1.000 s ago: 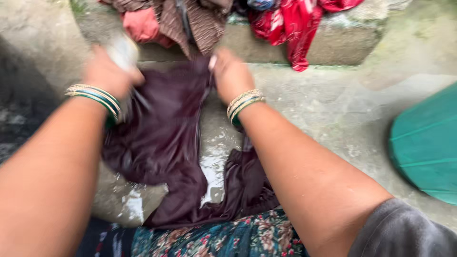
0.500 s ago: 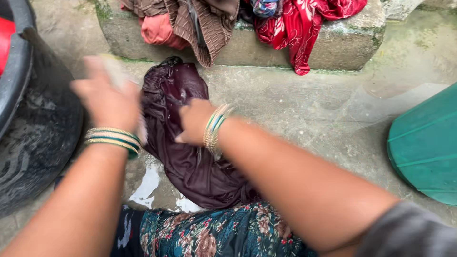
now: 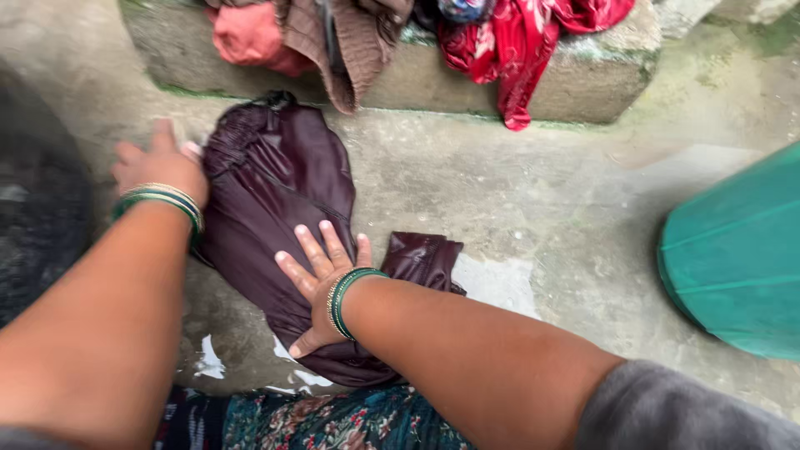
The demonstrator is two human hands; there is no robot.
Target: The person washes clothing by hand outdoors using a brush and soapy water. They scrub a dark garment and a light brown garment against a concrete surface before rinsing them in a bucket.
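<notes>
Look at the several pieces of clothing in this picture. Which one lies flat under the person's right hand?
The dark maroon garment on the wet ground. The right hand presses on it; the pink, brown and red clothes lie heaped on the stone ledge, untouched.

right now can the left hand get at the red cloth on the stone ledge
Probably not without leaning: the left hand rests at the dark garment's left edge, while the red cloth hangs far across, though nothing blocks the way.

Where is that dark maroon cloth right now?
The maroon cloth lies wet on the concrete floor, centre-left in the head view, below the stone ledge. The right hand presses flat on it; the left hand touches its left edge.
</notes>
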